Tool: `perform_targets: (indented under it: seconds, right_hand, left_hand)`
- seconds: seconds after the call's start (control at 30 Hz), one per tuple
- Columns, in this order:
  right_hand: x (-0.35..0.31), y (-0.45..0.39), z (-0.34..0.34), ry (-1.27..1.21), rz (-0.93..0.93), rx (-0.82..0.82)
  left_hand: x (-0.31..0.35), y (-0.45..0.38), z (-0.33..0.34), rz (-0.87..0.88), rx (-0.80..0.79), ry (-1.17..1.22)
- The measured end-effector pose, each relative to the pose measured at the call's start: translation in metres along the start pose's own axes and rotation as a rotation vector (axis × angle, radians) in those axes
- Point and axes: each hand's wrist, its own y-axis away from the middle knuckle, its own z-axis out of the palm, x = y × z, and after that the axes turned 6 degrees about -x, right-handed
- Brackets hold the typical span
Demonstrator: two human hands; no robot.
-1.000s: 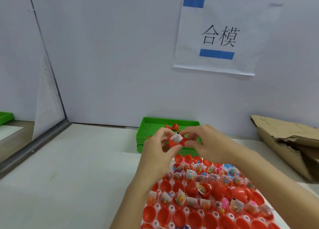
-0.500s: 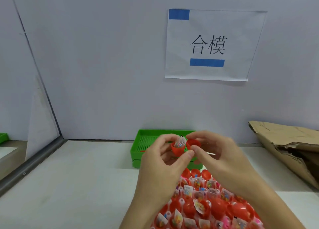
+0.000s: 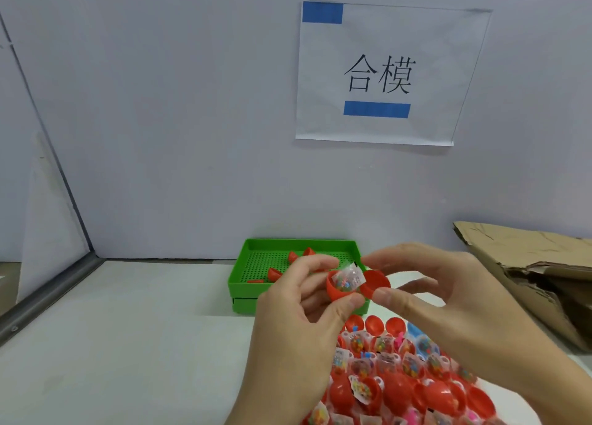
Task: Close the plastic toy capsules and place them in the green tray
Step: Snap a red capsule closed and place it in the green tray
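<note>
Nearest to me, low on the right, sits the heap of open capsules, red cups with small wrapped toys in them, crowded together on the white table. Above the heap my two hands meet. My left hand pinches the red capsule half between thumb and fingers; a clear toy packet sticks up out of it. My right hand pinches the lid half between thumb and forefinger, just beside the filled half and touching it at the rim, the capsule not yet closed. Just beyond my hands the green tray rests on the table against the wall, with a few red capsules lying in it. To the far right lies torn cardboard. On the wall hangs a paper sign with blue tape.
</note>
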Motion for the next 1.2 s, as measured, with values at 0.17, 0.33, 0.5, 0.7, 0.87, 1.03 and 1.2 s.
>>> perform_targets:
  seconds: [0.17, 0.33, 0.5, 0.7, 0.87, 1.03, 1.2]
  right_hand:
    - [-0.005, 0.001, 0.002, -0.014, -0.056, -0.032]
    - [-0.008, 0.0, 0.004, -0.001, -0.06, -0.03]
    - [-0.012, -0.001, 0.008, 0.037, -0.053, -0.002]
    - [-0.015, 0.0, 0.012, 0.139, -0.054, 0.041]
    - [-0.02, 0.0, 0.013, 0.151, -0.081, 0.06]
    - [-0.021, 0.001, 0.007, 0.083, -0.1, 0.102]
    - [-0.019, 0.001, 0.004, 0.141, -0.072, 0.16]
  left_hand:
    - [0.004, 0.002, 0.004, 0.036, -0.04, -0.024]
    - [0.005, 0.003, 0.003, 0.064, -0.016, -0.102]
    - [0.003, 0.005, 0.004, 0.126, 0.027, -0.268]
    - [0.003, 0.005, 0.005, 0.167, 0.05, -0.339]
    - [0.006, 0.005, 0.005, 0.167, 0.048, -0.288]
    - [0.01, 0.005, 0.004, 0.096, 0.017, 0.002]
    - [0.009, 0.005, 0.004, 0.075, 0.031, 0.056]
